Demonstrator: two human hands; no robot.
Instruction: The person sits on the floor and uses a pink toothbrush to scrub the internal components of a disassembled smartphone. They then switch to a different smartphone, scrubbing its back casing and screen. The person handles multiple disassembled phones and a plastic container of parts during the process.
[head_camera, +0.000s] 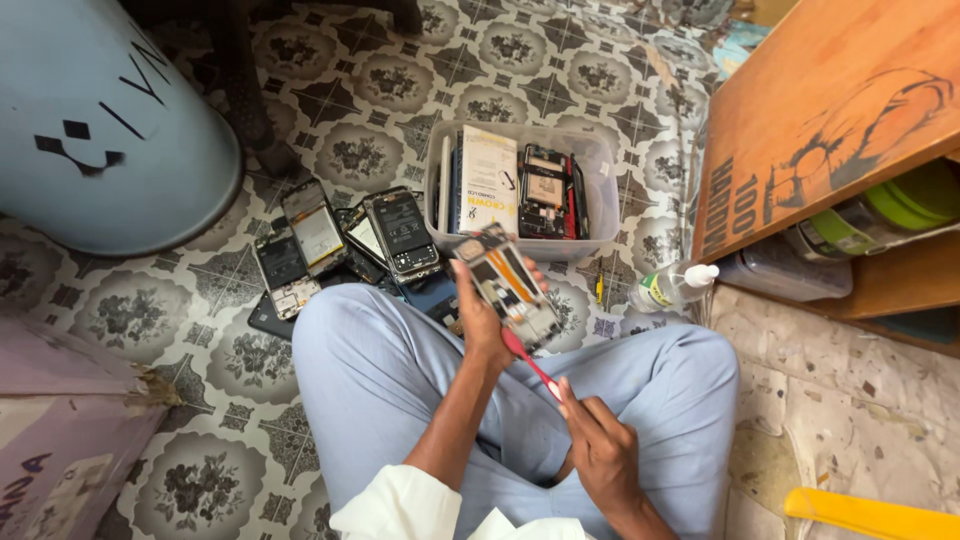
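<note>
You are gripping an opened phone (507, 285) and a red tool (530, 364) above your lap.

Your left hand (482, 318) is closing around the phone, holding it tilted with its exposed insides facing up, while your right hand (598, 448) is pinching the red tool, whose tip is touching the phone's lower edge. Beyond your knees, a clear plastic bin (600, 170) of parts is sitting beside more opened phones (345, 240) on the patterned floor (230, 360).
</note>
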